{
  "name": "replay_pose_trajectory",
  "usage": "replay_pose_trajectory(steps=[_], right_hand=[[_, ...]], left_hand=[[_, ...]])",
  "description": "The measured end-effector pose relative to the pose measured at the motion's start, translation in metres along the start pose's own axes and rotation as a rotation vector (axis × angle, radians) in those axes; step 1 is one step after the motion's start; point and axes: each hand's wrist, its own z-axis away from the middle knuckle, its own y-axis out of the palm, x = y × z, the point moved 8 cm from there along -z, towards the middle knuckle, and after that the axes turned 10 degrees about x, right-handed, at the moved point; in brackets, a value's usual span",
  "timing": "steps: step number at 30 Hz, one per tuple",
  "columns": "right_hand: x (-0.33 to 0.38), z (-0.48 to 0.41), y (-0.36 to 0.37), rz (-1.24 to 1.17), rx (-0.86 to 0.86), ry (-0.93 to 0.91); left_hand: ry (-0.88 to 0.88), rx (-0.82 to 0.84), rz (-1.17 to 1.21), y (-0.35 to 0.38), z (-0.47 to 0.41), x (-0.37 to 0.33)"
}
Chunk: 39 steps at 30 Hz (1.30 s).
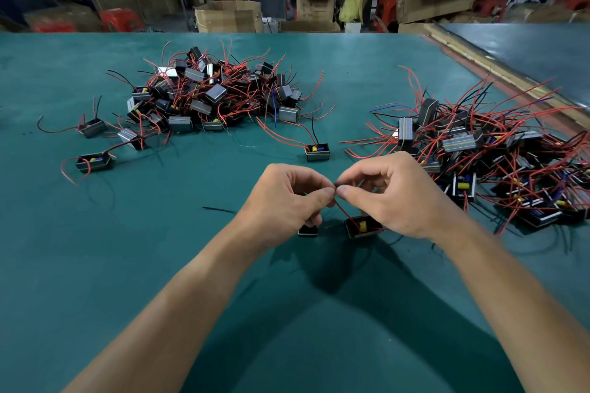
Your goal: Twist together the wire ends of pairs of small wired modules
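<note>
Two small black box modules lie on the green table below my hands: one (308, 230) mostly hidden under my left hand, the other (362, 227) open-topped with a yellow part inside. A red wire (344, 211) rises from the second module to my fingertips. My left hand (289, 198) and my right hand (392, 193) meet thumb to thumb above the modules, each pinching the wire ends between thumb and forefinger. The joint itself is hidden by the fingertips.
A pile of modules with red and black wires (210, 94) lies at the back left, and a larger tangled pile (488, 156) at the right. Single modules (317, 151) (93, 163) lie apart. A loose black wire (220, 209) lies left of my hands. Boxes and people fill the background.
</note>
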Motion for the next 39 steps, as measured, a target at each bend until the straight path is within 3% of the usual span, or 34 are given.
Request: replay_pose_trajectory(steps=[8,13,21,34,39], right_hand=[[-0.007,-0.002,0.003,-0.012,-0.030,0.064],[0.000,0.000,0.002,0.008,-0.045,0.001],[0.004,0.000,0.002,0.085,-0.053,-0.069],[-0.007,-0.002,0.000,0.009,-0.049,0.074],[0.005,-0.001,-0.003,0.001,-0.060,-0.008]], left_hand=[[0.028,-0.095,-0.105,-0.002,0.001,0.000],[0.016,-0.137,-0.136,-0.003,0.001,0.001],[-0.025,-0.086,-0.114,-0.003,0.000,0.005],[0.044,-0.029,-0.140,0.006,-0.001,-0.001],[0.012,0.005,-0.088,0.008,-0.001,-0.001]])
